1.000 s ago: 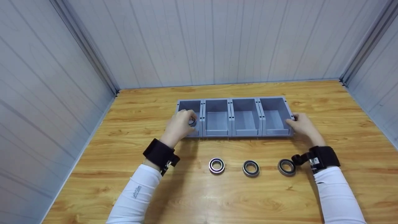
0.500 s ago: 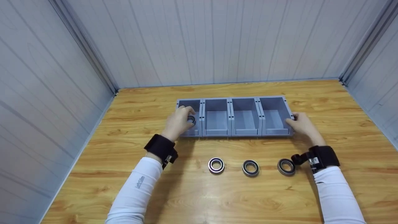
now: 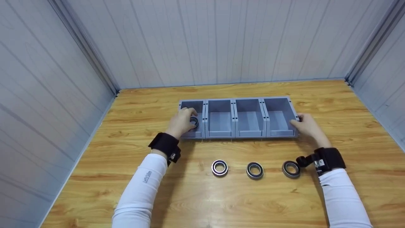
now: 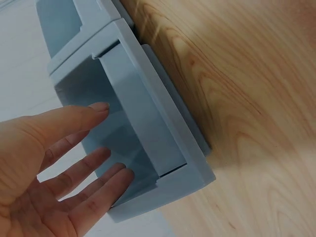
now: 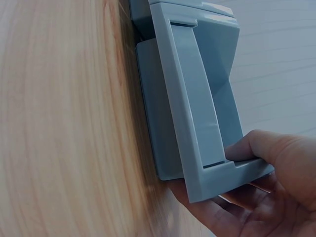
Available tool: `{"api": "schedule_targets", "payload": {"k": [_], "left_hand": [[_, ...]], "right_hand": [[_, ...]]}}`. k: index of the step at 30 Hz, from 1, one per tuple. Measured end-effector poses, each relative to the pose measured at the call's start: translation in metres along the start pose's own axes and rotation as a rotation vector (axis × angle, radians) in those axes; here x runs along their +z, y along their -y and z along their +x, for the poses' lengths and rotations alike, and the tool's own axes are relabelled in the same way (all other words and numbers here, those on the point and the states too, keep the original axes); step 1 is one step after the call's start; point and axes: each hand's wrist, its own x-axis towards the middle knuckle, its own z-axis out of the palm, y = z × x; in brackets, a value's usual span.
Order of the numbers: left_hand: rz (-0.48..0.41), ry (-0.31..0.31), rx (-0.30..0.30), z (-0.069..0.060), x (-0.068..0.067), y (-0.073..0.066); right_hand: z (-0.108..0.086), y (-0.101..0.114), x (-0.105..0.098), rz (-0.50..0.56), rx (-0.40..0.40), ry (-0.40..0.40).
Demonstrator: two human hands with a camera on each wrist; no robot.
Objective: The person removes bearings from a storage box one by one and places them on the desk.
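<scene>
Several grey storage bins stand joined in a row on the table; the leftmost bin (image 3: 196, 134) is under my left hand (image 3: 181, 122). In the head view a black-sealed ball bearing (image 3: 195, 121) shows inside that bin, between thumb and fingers and partly hidden by the hand. The left wrist view shows my left hand (image 4: 64, 168) with thumb and fingers spread apart, nothing visible between them. My right hand (image 3: 307, 126) grips the outer side wall of the rightmost bin (image 3: 281, 133). In the right wrist view its thumb is inside the wall, the other fingers outside and beneath.
Three more bearings lie flat in front of the bins: a left bearing (image 3: 219, 168), a middle bearing (image 3: 254, 171) and a right bearing (image 3: 291, 169) near the right wrist camera. Pale panel walls (image 3: 202, 44) enclose the wooden table (image 3: 221, 202) at the back and sides.
My left hand has shifted slightly left and back, its fingers loosening around the bearing, which stays in the leftmost bin. The right hand keeps its grip on the rightmost bin.
</scene>
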Motion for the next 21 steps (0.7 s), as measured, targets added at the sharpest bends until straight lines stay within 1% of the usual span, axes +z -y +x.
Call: {"api": "schedule_targets", "payload": {"k": [9, 14, 21], "left_hand": [[0.042, 0.064, -0.051, 0.012, 0.002, -0.001], [0.085, 0.078, -0.055, 0.018, 0.005, -0.002], [0.119, 0.093, -0.059, 0.024, 0.010, -0.005]], "right_hand": [[0.000, 0.001, -0.001, -0.019, 0.000, 0.003], [-0.002, 0.001, -0.001, -0.020, -0.001, 0.001], [-0.003, 0.001, -0.001, -0.025, -0.001, -0.007]]}}
